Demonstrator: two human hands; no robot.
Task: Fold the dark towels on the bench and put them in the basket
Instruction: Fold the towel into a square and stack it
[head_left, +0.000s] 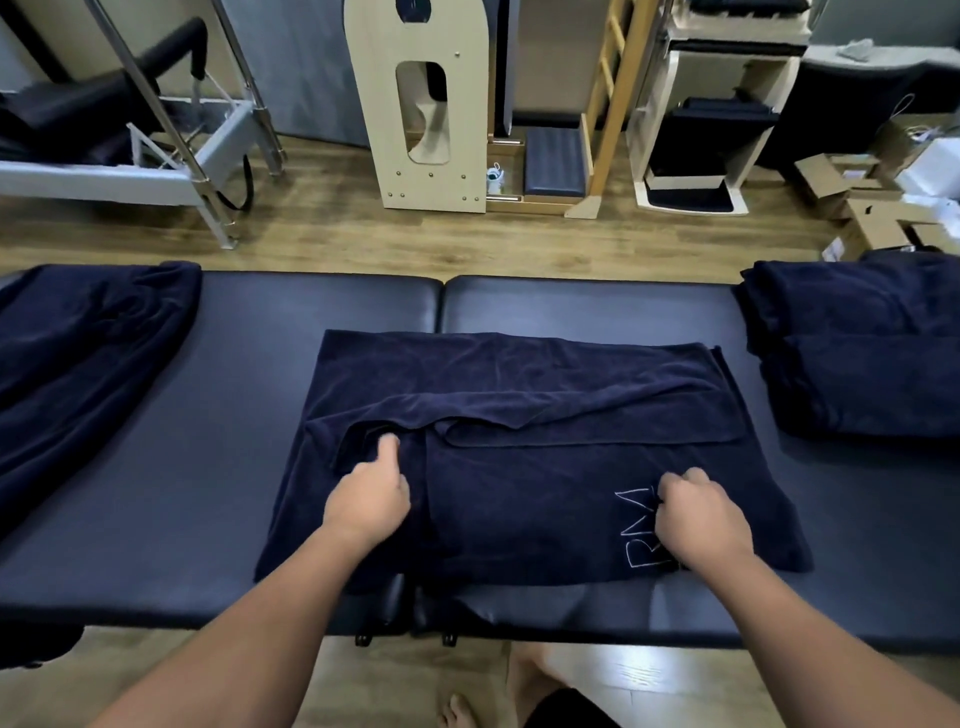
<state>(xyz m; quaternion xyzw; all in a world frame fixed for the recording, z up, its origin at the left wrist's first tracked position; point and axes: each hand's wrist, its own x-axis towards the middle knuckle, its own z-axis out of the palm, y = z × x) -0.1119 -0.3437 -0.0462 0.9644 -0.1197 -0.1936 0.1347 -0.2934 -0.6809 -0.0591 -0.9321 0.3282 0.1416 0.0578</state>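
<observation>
A dark navy towel (519, 395) lies spread on the middle of the padded bench (249, 312), its far part folded toward me over the near part. White letters show near its right front corner. My left hand (371, 499) rests on the towel with the thumb out, fingers curled into the cloth at the fold's left end. My right hand (698, 512) pinches the cloth beside the letters. A loose dark towel (88, 353) lies at the bench's left end. A pile of dark towels (857, 353) sits at the right end. No basket is in view.
Beyond the bench is a wooden floor with a metal-framed exercise machine (171, 140) at the left, a pale wooden stand (431, 114) in the middle, white shelving (701, 130) and cardboard boxes (862, 202) at the right. My bare feet (467, 706) stand at the near edge.
</observation>
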